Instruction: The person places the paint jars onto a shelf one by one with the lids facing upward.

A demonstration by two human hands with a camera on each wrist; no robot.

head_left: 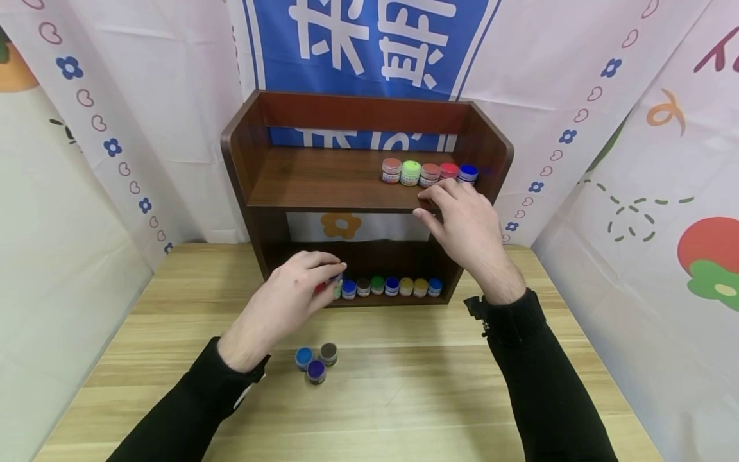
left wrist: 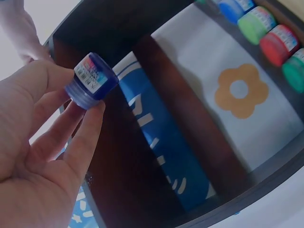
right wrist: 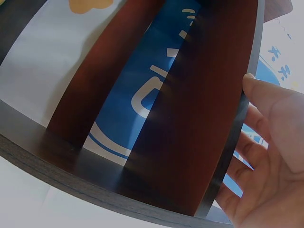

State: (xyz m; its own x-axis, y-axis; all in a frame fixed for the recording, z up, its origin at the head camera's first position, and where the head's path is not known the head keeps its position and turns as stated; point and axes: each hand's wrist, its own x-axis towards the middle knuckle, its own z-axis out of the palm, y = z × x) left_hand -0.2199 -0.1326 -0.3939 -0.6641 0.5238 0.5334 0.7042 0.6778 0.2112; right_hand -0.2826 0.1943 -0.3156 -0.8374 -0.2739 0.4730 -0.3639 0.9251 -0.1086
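Between its thumb and fingertips my left hand point(head_left: 291, 282) pinches a small paint jar point(left wrist: 92, 80) with dark blue paint and a white label. That hand is in front of the lower level of the brown wooden shelf point(head_left: 314, 183), hiding the left part of a jar row. At the front edge of the upper board is my right hand point(head_left: 467, 221), thumb low and loosely bent fingers above, holding no jar. Just behind its fingers stands a blue-lidded paint jar point(head_left: 468, 173). In the right wrist view, the thumb point(right wrist: 266, 95) overlaps the board's edge; the fingertips are partly hidden behind it.
Several more paint jars point(head_left: 410, 172) line the upper board's right side. Another row of jars point(head_left: 378, 285) stands along the lower level. Three jars, blue point(head_left: 304, 358), dark grey point(head_left: 328, 353) and purple point(head_left: 316, 371), stand on the wooden table point(head_left: 392, 398). Printed cloth point(head_left: 190, 128) hangs behind.
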